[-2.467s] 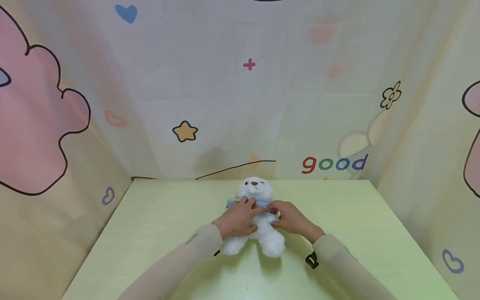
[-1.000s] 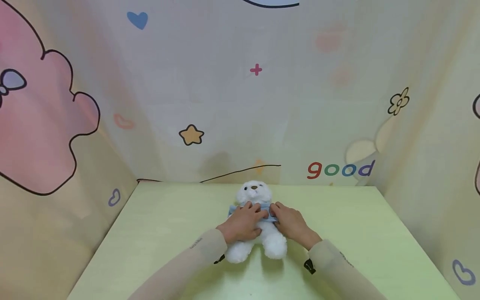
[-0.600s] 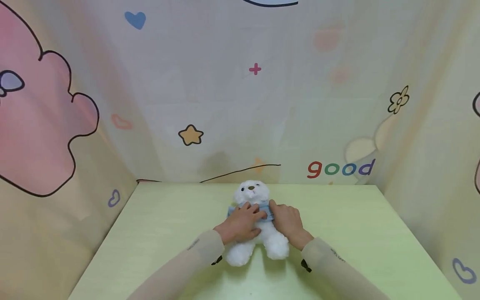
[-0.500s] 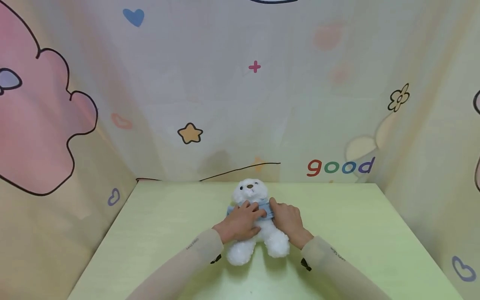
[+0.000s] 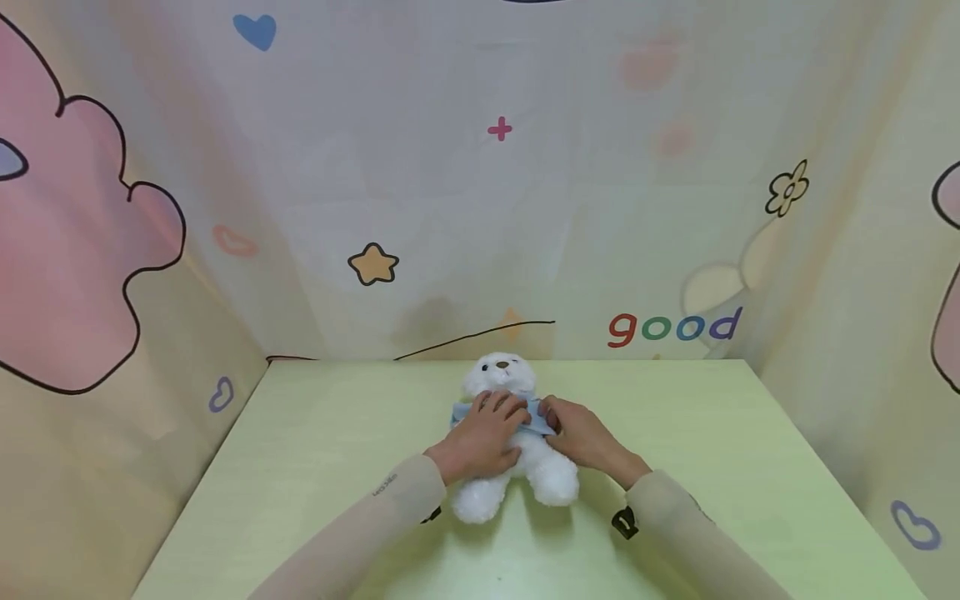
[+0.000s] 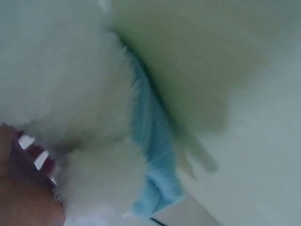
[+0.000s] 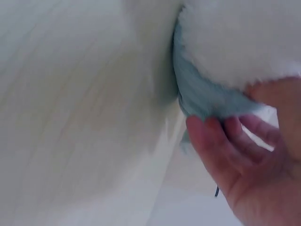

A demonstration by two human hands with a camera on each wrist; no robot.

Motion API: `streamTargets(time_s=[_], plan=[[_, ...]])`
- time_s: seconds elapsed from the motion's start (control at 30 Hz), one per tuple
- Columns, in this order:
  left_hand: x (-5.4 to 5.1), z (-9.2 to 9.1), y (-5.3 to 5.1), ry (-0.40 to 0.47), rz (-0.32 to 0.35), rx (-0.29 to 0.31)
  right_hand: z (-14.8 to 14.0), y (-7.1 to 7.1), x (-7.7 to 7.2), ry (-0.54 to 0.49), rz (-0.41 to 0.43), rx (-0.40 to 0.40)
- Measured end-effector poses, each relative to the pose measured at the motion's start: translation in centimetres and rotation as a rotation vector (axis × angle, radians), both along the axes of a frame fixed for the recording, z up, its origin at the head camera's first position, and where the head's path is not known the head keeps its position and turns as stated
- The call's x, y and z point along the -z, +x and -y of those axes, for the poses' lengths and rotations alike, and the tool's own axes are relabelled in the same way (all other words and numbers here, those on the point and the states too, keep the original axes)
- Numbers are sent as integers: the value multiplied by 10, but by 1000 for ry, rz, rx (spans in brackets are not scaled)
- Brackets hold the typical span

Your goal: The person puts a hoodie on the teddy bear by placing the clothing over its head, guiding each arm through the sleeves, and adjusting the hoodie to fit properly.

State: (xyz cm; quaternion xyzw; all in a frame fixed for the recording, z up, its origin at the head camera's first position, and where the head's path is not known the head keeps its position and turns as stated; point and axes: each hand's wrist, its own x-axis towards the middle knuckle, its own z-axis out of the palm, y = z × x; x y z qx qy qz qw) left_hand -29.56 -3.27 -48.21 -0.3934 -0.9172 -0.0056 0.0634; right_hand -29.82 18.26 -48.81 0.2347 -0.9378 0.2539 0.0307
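Observation:
A white plush bear [image 5: 555,482] wearing a small blue shirt [image 5: 536,414] lies face up on the table, legs toward me. My left hand [image 5: 480,435] lies across its chest and belly, fingers bent over the shirt and thumb lower on the fur. At the bear's other side, my right hand [image 5: 581,429] pinches the shirt's lower edge and holds it a little away from the body. The right wrist view shows the fingertips [image 7: 197,127] against the blue cloth. Only fur, part of the shirt and a bit of the left hand [image 6: 28,193] show in the left wrist view.
The pale green table [image 5: 315,467] extends around the bear. A printed curtain [image 5: 450,167] with hearts, a star and the word "good" stands behind it and along both sides.
My right hand has turned from the bear's side to a pinch on the shirt's edge, which now sticks out to the right. The left hand stays on the bear. The head view has shifted slightly.

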Motion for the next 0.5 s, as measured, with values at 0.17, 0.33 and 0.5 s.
streamTargets(time_s=[0.17,0.33,0.5], plan=[[4,1,3,8,99,32,-19,4,-7,-96,46,-125],[4,1,0,-19,94,9,-33,-1,-15,-216,42,77],[5,0,-4,-43,104,8,-38,-7,-11,-230,134,201]])
